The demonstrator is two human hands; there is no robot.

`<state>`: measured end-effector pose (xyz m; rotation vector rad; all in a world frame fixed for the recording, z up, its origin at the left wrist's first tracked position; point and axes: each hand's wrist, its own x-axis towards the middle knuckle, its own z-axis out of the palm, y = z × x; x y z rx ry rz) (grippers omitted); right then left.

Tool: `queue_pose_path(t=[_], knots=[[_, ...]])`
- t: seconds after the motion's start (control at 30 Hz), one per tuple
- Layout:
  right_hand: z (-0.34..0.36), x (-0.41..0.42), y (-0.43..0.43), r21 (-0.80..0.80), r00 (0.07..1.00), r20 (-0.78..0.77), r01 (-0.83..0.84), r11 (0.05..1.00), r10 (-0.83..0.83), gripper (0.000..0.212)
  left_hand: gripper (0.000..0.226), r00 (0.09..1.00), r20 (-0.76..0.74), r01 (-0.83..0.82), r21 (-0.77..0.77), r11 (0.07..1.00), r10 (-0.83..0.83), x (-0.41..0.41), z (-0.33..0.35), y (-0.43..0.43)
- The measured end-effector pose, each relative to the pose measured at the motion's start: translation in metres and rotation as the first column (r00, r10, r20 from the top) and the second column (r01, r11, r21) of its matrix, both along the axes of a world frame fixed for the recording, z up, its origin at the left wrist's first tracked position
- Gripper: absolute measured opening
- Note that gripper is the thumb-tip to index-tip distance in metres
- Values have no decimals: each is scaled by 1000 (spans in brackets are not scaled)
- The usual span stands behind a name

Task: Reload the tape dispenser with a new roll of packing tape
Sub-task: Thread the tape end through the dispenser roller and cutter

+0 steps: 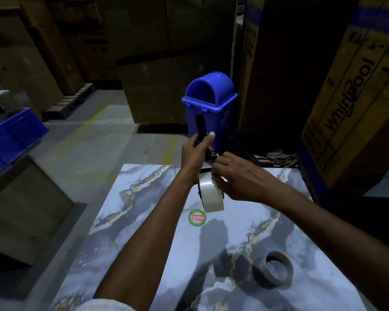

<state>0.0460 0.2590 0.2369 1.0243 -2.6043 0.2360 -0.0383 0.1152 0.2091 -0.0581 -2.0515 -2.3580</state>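
crate (11, 133): sitting blue at the far left, well apart from the work.
table (144, 221): lying marble-patterned under both forearms.
left hand (194, 153): wrapping round the black handle of the dispenser (200, 127), thumb up, holding it over the table's far edge.
dispenser: standing handle-up, head down; looking stiff and light, so best taken by the handle, as now.
bin (209, 104): standing blue on the floor behind the hands.
roll (211, 195): sitting already in the dispenser frame, above the table, touching the right hand; looking clear and slick on its face, rigid at the core, sticky only at the free end, so calling for a pinch on that end or a hold by the rims, not the face.
right hand (238, 178): curling onto the top of the roll, close to the left hand; possibly drawing the loose end toward the head, though hard to tell in the dim light.
core (276, 269): lying empty near the table's right corner, well apart from both hands.
box (350, 108): standing at the right, off the table.
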Motion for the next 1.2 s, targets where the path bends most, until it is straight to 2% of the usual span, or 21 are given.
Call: queue_pose_path(t=[0.13, 0.23, 0.3, 0.5, 0.63, 0.73, 0.83, 1.03, 1.1, 1.2], knots=[[-14, 3, -3, -139, 987, 153, 64, 988, -43, 17, 16, 996, 37, 70, 137, 988, -76, 7, -4, -4], [-28, 4, -9, -206, 973, 206, 145, 968, -102, 17, 18, 996, 49, 67, 179, 981, -77, 10, -12, -8], [-35, 7, -11, -240, 974, 189, 170, 956, -125, 13, 22, 997, 49, 44, 177, 983, -53, 12, -18, -9], [-32, 5, -14, -166, 995, 83, 64, 984, -50, 15, 20, 997, 64, 28, 178, 984, -40, 13, -17, -12], [-23, -1, -17, -45, 997, 83, -4, 999, 7, 11, 18, 997, 58, 39, 167, 985, -50, 15, -13, -9], [-22, -1, -21, -4, 1000, 9, -26, 1000, 26, 15, 16, 997, 54, 46, 166, 985, -56, 15, -11, -9], [-29, 1, -22, -85, 998, -8, 54, 995, -54, 14, 17, 997, 60, 45, 176, 983, -57, 16, -13, -10], [-34, 7, -32, -270, 968, 153, 235, 934, -199, 19, 33, 997, 56, 46, 251, 967, -61, 20, -27, -17], [-38, 10, -36, -336, 939, 221, 328, 883, -265, 19, 36, 997, 41, 53, 264, 963, -66, 23, -29, -18], [-41, 15, -41, -420, 864, 337, 493, 762, -373, 22, 23, 999, 12, 42, 284, 958, -48, 27, -31, -21]])
